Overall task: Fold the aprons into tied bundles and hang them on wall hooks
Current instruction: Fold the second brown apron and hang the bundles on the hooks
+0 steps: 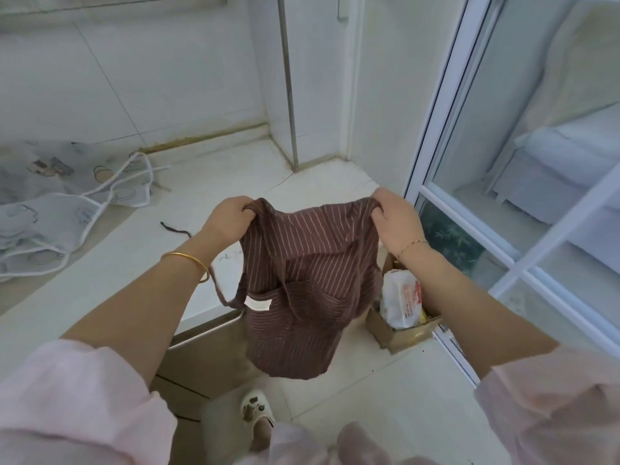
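Note:
A brown apron with thin white stripes (308,280) hangs in the air in front of me, past the edge of a white counter (188,229). My left hand (229,218) grips its top left corner. My right hand (396,223) grips the top right corner. The apron droops between them, and a brown strap trails down on its left side. A second apron (60,203), pale grey with a printed pattern and white cord ties, lies spread out on the counter at the far left.
A cardboard box (402,330) holding a white plastic packet stands on the floor below my right forearm. A glass sliding door with a white frame (446,135) runs along the right. White tiled walls rise behind the counter. My slippered foot (256,411) is on the floor tiles.

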`<state>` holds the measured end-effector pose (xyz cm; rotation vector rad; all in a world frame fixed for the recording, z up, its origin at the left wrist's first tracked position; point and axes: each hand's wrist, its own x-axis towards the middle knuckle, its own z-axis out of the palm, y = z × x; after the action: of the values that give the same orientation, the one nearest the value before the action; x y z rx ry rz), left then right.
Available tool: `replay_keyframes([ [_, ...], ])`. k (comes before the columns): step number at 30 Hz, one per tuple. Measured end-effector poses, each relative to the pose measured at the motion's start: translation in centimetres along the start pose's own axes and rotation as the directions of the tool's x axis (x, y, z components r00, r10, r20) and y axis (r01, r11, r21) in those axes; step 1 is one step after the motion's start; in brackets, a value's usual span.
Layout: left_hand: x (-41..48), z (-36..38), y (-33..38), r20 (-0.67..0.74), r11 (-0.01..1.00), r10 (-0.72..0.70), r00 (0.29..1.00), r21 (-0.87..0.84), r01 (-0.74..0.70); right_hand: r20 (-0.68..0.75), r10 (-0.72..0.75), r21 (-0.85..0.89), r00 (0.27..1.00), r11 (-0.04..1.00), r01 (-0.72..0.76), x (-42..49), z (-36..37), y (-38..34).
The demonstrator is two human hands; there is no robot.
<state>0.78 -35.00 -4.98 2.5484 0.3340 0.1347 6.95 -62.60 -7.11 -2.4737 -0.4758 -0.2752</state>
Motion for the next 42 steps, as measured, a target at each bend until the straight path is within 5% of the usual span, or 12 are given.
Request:
replay_keyframes([
  [3, -0.8, 0.7, 0.3, -0.25, 0.947, -0.009, 0.968, -0.312, -0.072, -0.185, 0.064, 0.23, 0.981, 0.973, -0.02, -0.1, -1.3, -1.4],
  [5, -1.5, 1.9, -0.3, 0.182, 0.976, 0.016, 0.983, -0.218, 0.024, 0.228, 0.039, 0.043, 0.973, 0.998, -0.05, -0.8, -0.9, -1.0],
  [8, -3.1, 4.1, -2.3, 0.784, 0.872, -0.487, 0.385, 0.416, 0.256, 0.86, 0.403, -0.389, 0.312, 0.915, -0.109, -2.9, 0.2, 0.7],
  [9, -3.4, 4.0, -2.6, 0.798, 0.832, -0.536, 0.275, 0.445, 0.331, 0.862, 0.428, -0.412, 0.274, 0.904, -0.115, -2.9, 0.7, 1.7],
  [16, -0.3, 3.7, -1.8, 0.004, 0.984, -0.164, 0.986, -0.066, 0.164, -0.023, 0.256, -0.06, 0.966, 0.965, -0.257, 1.5, 0.7, 1.5],
  [19, -0.8, 2.7, -1.0, 0.134, 0.991, 0.044, 0.99, 0.118, -0.06, 0.302, 0.081, -0.02, 0.95, 0.997, -0.078, 0.5, 0.1, -0.1],
  [23, -3.6, 2.0, -1.4, 0.742, 0.772, -0.445, 0.501, 0.601, -0.205, 0.848, 0.39, -0.466, 0.359, 0.871, 0.154, -1.8, -0.2, 0.3],
  [29, -0.2, 2.3, -2.9, -0.053, 0.997, -0.075, 0.996, -0.017, 0.074, 0.038, 0.238, -0.078, 0.971, 0.969, -0.234, 2.5, 0.0, -0.9],
  [31, -0.7, 1.5, -2.7, 0.285, 0.984, -0.163, 0.944, -0.028, 0.178, 0.387, 0.158, -0.176, 0.909, 0.98, -0.095, 2.0, 0.8, -2.1],
  [34, -2.4, 1.0, -3.9, 0.749, 0.857, -0.514, 0.419, 0.427, 0.288, 0.77, 0.493, -0.513, 0.405, 0.856, -0.066, 0.6, 2.3, -1.1],
  [38, -1.0, -0.5, -6.3, 0.526, 0.854, -0.495, 0.691, 0.15, 0.497, 0.691, 0.419, -0.433, 0.59, 0.892, -0.126, 5.1, 1.0, -4.2],
  [42, 1.5, -3.9, -7.6, 0.331, 0.526, -0.631, 0.702, -0.483, 0.701, 0.734, 0.173, 0.203, 0.657, 0.867, -0.456, 9.2, 0.9, -11.7],
])
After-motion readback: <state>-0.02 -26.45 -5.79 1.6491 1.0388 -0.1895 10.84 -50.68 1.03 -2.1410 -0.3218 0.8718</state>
